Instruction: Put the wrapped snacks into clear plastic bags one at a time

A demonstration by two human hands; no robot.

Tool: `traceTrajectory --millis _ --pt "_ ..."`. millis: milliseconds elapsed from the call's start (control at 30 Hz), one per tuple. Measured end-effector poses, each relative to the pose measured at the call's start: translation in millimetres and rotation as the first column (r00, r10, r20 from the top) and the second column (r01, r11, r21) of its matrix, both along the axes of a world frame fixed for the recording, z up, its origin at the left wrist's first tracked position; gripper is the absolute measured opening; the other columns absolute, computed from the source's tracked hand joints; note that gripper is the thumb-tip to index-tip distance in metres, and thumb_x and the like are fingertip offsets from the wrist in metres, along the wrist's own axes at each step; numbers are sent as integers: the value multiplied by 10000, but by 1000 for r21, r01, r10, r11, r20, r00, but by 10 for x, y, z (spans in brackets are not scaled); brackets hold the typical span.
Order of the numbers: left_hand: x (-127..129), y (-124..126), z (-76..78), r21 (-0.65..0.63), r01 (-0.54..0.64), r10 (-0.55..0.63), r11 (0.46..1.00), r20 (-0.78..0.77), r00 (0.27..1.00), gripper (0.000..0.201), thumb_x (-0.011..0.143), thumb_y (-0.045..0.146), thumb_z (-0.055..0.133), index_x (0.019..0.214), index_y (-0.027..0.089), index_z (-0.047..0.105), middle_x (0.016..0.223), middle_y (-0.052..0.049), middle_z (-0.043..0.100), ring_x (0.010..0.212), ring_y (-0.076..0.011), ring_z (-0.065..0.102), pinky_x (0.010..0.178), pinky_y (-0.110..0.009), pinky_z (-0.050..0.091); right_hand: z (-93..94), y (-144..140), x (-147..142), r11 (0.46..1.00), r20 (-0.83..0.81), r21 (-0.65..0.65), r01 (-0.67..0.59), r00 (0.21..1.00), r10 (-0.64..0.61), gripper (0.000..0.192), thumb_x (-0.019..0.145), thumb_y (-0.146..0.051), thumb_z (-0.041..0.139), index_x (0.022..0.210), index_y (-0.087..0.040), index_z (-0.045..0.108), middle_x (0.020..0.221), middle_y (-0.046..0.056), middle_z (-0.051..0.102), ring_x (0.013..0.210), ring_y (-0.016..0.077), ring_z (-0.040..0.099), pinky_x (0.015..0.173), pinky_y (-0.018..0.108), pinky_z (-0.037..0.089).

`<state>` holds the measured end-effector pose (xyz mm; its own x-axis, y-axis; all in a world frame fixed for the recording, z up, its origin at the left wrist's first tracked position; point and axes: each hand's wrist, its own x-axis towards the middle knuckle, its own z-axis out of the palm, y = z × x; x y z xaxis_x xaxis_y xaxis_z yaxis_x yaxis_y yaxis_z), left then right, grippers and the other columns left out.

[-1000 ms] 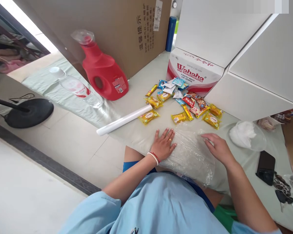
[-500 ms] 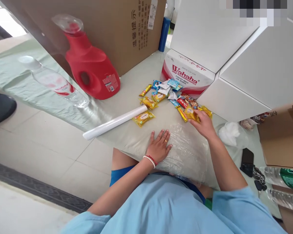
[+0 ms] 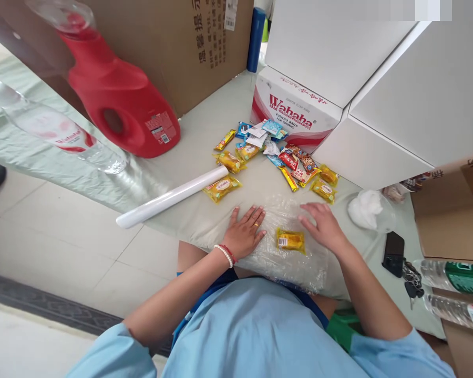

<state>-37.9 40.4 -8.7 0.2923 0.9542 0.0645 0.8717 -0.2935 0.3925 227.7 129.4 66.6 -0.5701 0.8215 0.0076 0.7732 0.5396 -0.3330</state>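
Note:
My left hand point(image 3: 244, 231) lies flat with spread fingers on the left part of a clear plastic sheet point(image 3: 276, 268). A yellow wrapped snack point(image 3: 290, 240) rests on the sheet, between my two hands. My right hand point(image 3: 322, 226) hovers just right of that snack, fingers apart, holding nothing. Beyond the hands lies a loose pile of small wrapped snacks point(image 3: 289, 157) in yellow, red, blue and white packets. A white roll point(image 3: 171, 197) lies left of my left hand, its far end against another yellow snack packet point(image 3: 222, 188).
A red jug point(image 3: 122, 105) and a water bottle point(image 3: 63, 131) stand at the left. Behind are a large cardboard box point(image 3: 173, 47) and a Wahaha carton point(image 3: 295, 107). At right are a white bundle point(image 3: 366, 210), a phone point(image 3: 393, 254), keys point(image 3: 413, 281) and bottles point(image 3: 457, 275).
My right hand has come back from the pile and let go of a yellow wrapped snack, which now lies on the plastic sheet. My left hand stays flat on the sheet. The view has shifted slightly.

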Motion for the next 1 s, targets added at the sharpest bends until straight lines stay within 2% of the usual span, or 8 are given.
traceTrajectory --millis 100,233,433,600,733,867,933,1000 --pt "-19 -9 -37 35 -3 4 999 -36 999 578 1064 459 342 1608 267 370 1671 -78 369 1559 -284 324 1283 -644 66 87 706 -414 997 93 56 -45 995 40 437 1045 -421 441 1332 -167 651 1289 166 658 1197 330 556 1083 473 421" --pt "-1 -20 -62 43 -17 20 999 -73 997 591 1062 483 337 1616 278 355 1658 -86 395 1553 -292 334 1277 -642 118 -126 1467 -1092 996 288 75 54 955 -74 462 1024 -355 469 1371 -75 590 1395 224 597 1314 340 484 1113 441 375" --pt "-11 -23 -62 46 -24 28 999 -77 997 604 1069 521 291 1608 259 362 1666 -68 384 1553 -258 332 1281 -619 129 -396 1760 -1484 969 299 145 198 925 -234 492 1026 -298 412 1355 33 568 1356 353 575 1281 415 506 1015 538 418" --pt "-14 -28 -46 50 -24 27 998 -64 998 584 1068 510 311 1596 270 382 1665 -60 388 1553 -255 335 1285 -601 117 -209 1696 -1320 983 303 134 128 939 -164 324 983 -194 466 1130 -52 718 1109 270 712 1099 355 625 946 449 442" --pt "-13 -25 -52 54 -15 17 998 -40 999 584 1066 492 330 1593 249 390 1665 -75 384 1553 -266 334 1285 -610 100 97 1483 -923 956 193 266 123 965 -178 377 1018 -269 397 1178 -133 710 1209 203 698 1186 346 565 1026 462 390" --pt "-10 -18 -65 63 -17 17 998 -7 1000 566 1068 474 341 1578 240 423 1657 -77 398 1548 -269 343 1291 -601 74 327 878 -356 929 -114 272 249 967 -226 386 1029 -340 387 1073 -192 741 1019 121 723 942 284 622 899 417 472" --pt "-9 -13 -63 62 -18 18 998 3 1000 564 1064 471 361 1574 241 431 1654 -77 403 1544 -275 351 1292 -601 68 332 442 -87 947 -195 217 235 962 -193 342 1031 -392 447 1050 -229 747 962 86 717 866 260 625 818 391 501" --pt "-10 -8 -56 57 -13 13 998 8 1000 562 1061 467 375 1572 240 434 1654 -79 403 1541 -278 358 1292 -602 66 244 -19 113 938 -190 294 186 973 -134 279 1022 -361 500 1053 -241 751 929 72 708 907 259 615 862 398 501"
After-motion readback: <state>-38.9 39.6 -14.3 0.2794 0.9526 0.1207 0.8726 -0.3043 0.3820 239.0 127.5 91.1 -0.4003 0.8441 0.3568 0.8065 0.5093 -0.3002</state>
